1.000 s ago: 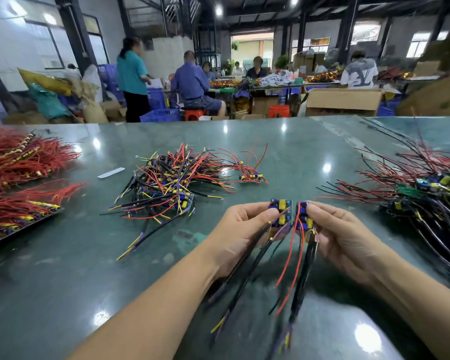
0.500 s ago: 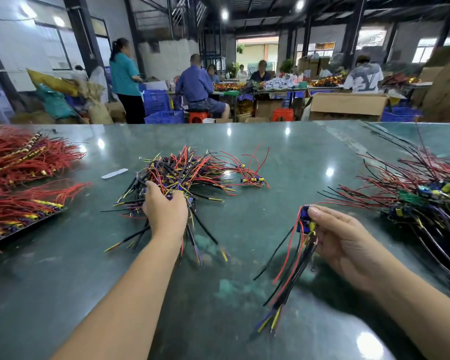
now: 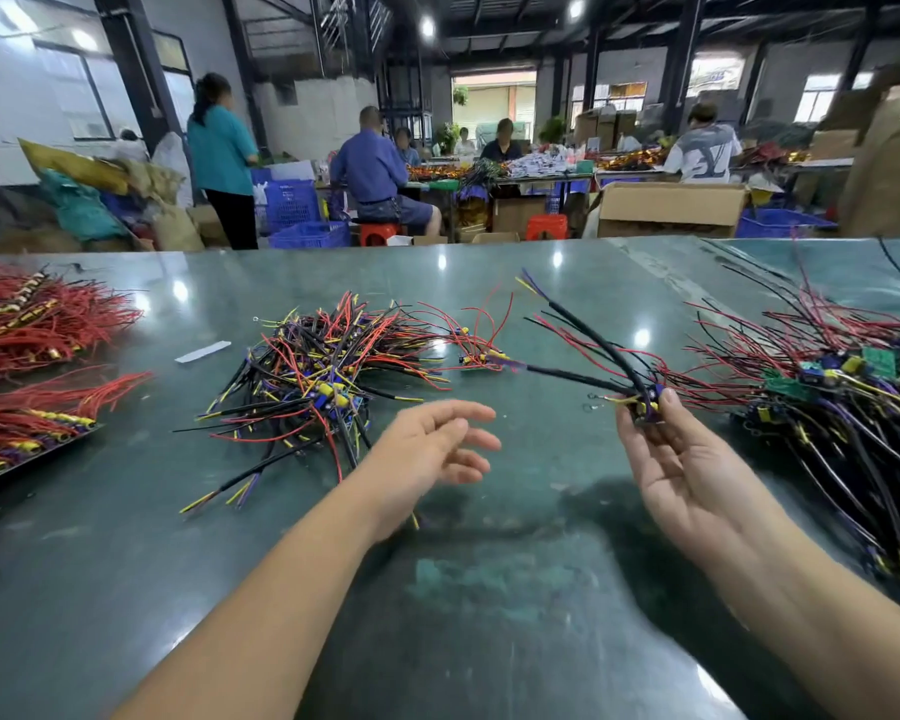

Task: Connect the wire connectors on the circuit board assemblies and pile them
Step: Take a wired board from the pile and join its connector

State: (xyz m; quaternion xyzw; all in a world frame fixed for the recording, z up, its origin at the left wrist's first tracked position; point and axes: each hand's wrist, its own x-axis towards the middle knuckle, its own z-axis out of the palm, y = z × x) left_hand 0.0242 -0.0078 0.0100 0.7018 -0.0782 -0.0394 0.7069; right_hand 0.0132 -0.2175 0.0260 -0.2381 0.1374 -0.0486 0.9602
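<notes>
Left hand (image 3: 437, 449) is off the centre pile (image 3: 318, 376) where it rested half a second ago; it hovers above the green tabletop (image 3: 489, 589), fingers loose and spread, holding nothing. Right hand (image 3: 692, 470) has swung its circuit board assembly (image 3: 645, 402) up, leads now fanning up and left instead of hanging down. Thumb and fingertips pinch the small board; palm faces up. Unsorted heap (image 3: 842, 387) lies far right, red wire bundles (image 3: 27, 324) far left.

Step, as judged: one assembly just dropped on the pile, the other in hand awaiting connection. Next move probably needs the free hand to catch the loose connector ends and mate them.
</notes>
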